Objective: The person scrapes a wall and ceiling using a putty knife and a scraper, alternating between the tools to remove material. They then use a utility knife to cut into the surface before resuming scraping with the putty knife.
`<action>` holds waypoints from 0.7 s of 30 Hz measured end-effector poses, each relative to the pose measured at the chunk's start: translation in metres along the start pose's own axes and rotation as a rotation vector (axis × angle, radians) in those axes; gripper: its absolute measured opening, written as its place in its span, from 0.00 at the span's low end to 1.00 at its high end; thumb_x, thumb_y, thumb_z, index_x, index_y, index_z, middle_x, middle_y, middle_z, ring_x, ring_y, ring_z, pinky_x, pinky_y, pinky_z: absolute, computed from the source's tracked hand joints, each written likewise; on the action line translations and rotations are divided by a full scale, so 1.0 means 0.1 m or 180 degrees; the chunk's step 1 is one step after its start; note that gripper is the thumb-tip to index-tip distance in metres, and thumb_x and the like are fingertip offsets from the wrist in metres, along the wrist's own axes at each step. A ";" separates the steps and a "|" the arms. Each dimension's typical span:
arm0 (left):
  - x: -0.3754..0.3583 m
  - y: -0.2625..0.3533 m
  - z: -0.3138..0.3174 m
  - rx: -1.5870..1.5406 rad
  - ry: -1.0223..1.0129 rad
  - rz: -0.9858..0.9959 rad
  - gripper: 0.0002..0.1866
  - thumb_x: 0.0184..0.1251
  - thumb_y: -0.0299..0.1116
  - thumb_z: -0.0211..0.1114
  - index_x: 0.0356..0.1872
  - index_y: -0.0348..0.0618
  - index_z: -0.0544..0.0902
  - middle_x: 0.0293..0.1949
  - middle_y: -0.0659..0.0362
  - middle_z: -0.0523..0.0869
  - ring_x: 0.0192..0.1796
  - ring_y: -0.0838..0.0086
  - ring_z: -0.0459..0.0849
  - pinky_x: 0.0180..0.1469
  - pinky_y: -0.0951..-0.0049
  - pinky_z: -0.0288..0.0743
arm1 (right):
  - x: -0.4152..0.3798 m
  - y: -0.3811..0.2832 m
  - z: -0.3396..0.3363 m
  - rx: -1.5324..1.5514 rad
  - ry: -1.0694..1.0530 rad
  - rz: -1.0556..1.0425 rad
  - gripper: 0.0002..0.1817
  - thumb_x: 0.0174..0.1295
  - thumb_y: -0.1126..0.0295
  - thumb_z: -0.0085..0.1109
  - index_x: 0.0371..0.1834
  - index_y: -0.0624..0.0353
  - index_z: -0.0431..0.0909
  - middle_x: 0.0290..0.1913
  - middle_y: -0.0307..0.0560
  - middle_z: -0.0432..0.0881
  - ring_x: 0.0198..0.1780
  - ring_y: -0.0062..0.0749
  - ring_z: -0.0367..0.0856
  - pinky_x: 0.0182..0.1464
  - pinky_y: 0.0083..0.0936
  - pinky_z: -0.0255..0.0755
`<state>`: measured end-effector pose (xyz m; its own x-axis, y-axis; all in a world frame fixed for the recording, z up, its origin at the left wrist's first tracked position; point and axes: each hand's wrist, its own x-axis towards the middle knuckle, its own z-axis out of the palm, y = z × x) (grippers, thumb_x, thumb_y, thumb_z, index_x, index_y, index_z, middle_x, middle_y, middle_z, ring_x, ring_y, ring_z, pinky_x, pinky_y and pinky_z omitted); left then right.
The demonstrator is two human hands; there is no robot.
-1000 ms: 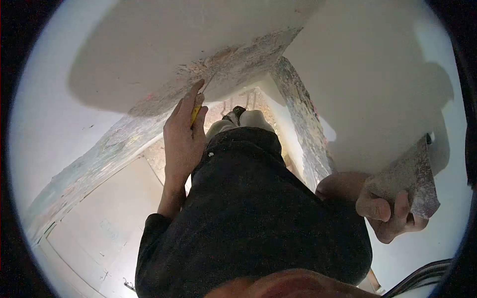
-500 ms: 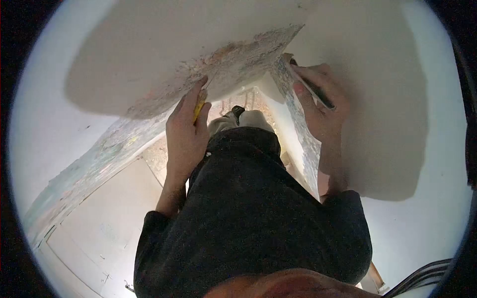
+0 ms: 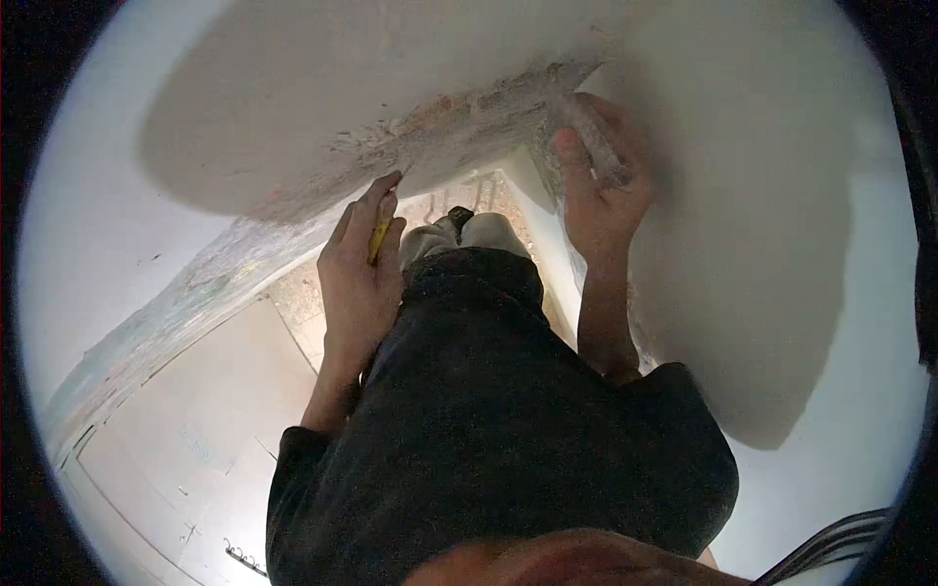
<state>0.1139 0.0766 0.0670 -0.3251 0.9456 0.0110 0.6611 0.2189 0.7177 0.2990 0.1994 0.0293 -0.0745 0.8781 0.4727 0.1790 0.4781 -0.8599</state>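
My left hand (image 3: 362, 269) is closed around a tool with a yellow handle (image 3: 379, 239). Its far end points up at the rough, patchy strip (image 3: 459, 122) along the left wall; its exact kind is partly hidden by the fingers. Close to the inner corner, my right hand (image 3: 608, 195) grips a flat, pale scraper (image 3: 598, 137), smeared by motion. The scraper's upper end meets or nearly meets the rough surface at the corner; contact cannot be made out. Shadows of my body fall on both walls.
Smooth white wall (image 3: 782, 146) rises on the right, another (image 3: 88, 234) on the left. Below are a speckled floor (image 3: 293, 298) and a white panel (image 3: 205, 391). My shoe (image 3: 459, 217) shows between the walls. Dark cables (image 3: 831, 547) run at lower right.
My right hand and scraper have moved left, toward the corner, and the forearm now covers part of the rough strip there. My left hand has shifted slightly down and left.
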 end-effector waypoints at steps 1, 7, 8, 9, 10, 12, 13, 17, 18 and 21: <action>0.01 0.02 0.00 -0.0013 -0.0013 -0.0027 0.21 0.68 0.24 0.56 0.62 0.46 0.73 0.51 0.46 0.82 0.51 0.56 0.84 0.51 0.58 0.80 | -0.01 -0.01 0.00 0.0053 -0.0070 0.0333 0.13 0.60 0.74 0.62 0.48 0.64 0.83 0.48 0.51 0.82 0.52 0.38 0.80 0.55 0.29 0.72; 0.00 0.05 0.09 -0.0001 -0.0027 -0.0213 0.21 0.67 0.24 0.59 0.61 0.48 0.74 0.49 0.47 0.83 0.48 0.58 0.85 0.48 0.59 0.81 | 0.06 0.06 -0.02 0.0463 -0.0408 0.0197 0.12 0.60 0.75 0.63 0.47 0.64 0.83 0.48 0.50 0.82 0.52 0.36 0.80 0.54 0.28 0.73; -0.02 0.02 0.08 0.0072 0.0144 -0.0060 0.20 0.67 0.25 0.58 0.60 0.47 0.76 0.48 0.47 0.83 0.47 0.58 0.86 0.46 0.59 0.80 | 0.08 0.09 -0.06 0.0487 -0.0377 0.0259 0.12 0.60 0.75 0.63 0.46 0.64 0.83 0.47 0.50 0.82 0.51 0.36 0.80 0.54 0.28 0.73; 0.00 0.07 0.06 0.0118 0.0128 -0.0140 0.20 0.68 0.25 0.58 0.60 0.47 0.76 0.48 0.47 0.84 0.47 0.58 0.86 0.45 0.59 0.80 | 0.08 0.12 -0.07 0.0521 -0.0306 0.0335 0.12 0.60 0.75 0.64 0.46 0.64 0.83 0.47 0.50 0.82 0.51 0.35 0.80 0.54 0.28 0.73; -0.01 0.14 0.06 0.0168 0.0106 -0.0237 0.19 0.68 0.24 0.58 0.60 0.46 0.76 0.47 0.47 0.84 0.46 0.58 0.86 0.45 0.59 0.80 | 0.05 0.14 -0.09 0.0557 -0.0243 0.0426 0.12 0.59 0.75 0.64 0.46 0.64 0.83 0.47 0.50 0.82 0.50 0.35 0.80 0.54 0.28 0.73; 0.03 0.18 0.11 0.0081 0.0015 -0.0230 0.19 0.68 0.24 0.57 0.60 0.45 0.76 0.48 0.46 0.84 0.48 0.58 0.86 0.45 0.59 0.80 | 0.06 0.11 -0.08 0.0730 -0.0112 0.0520 0.11 0.60 0.76 0.64 0.46 0.64 0.83 0.47 0.49 0.82 0.49 0.33 0.80 0.53 0.27 0.73; 0.03 0.19 0.09 0.0104 -0.0035 -0.0256 0.19 0.68 0.25 0.58 0.60 0.45 0.76 0.49 0.46 0.84 0.48 0.58 0.85 0.47 0.60 0.79 | 0.05 0.10 -0.08 0.0794 -0.0035 0.0569 0.11 0.60 0.76 0.64 0.46 0.64 0.83 0.47 0.49 0.82 0.49 0.33 0.80 0.53 0.27 0.73; 0.06 0.06 0.03 -0.0128 -0.0029 -0.0126 0.17 0.68 0.27 0.59 0.58 0.43 0.77 0.52 0.47 0.83 0.53 0.58 0.84 0.52 0.62 0.78 | 0.02 0.09 -0.08 0.0730 -0.0089 0.0355 0.11 0.60 0.76 0.63 0.45 0.66 0.82 0.46 0.47 0.82 0.48 0.30 0.80 0.53 0.25 0.73; 0.07 0.09 0.03 -0.0213 -0.0039 -0.0194 0.18 0.68 0.27 0.60 0.58 0.41 0.77 0.49 0.47 0.84 0.51 0.61 0.84 0.51 0.64 0.77 | 0.01 0.07 -0.08 0.0809 -0.0056 0.0519 0.11 0.60 0.76 0.63 0.45 0.66 0.81 0.46 0.47 0.82 0.48 0.30 0.80 0.52 0.25 0.73; 0.06 0.13 0.03 -0.0335 -0.0013 -0.0324 0.18 0.68 0.27 0.61 0.58 0.38 0.77 0.46 0.47 0.85 0.48 0.64 0.84 0.51 0.65 0.76 | 0.00 0.04 -0.09 0.0870 0.0009 0.0621 0.11 0.60 0.75 0.64 0.45 0.66 0.81 0.45 0.45 0.82 0.47 0.29 0.79 0.52 0.25 0.73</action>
<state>0.1228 0.0857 0.0744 -0.3841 0.9208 -0.0682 0.5503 0.2876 0.7839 0.3081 0.2013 0.0274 -0.0621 0.9537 0.2942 -0.0801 0.2891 -0.9539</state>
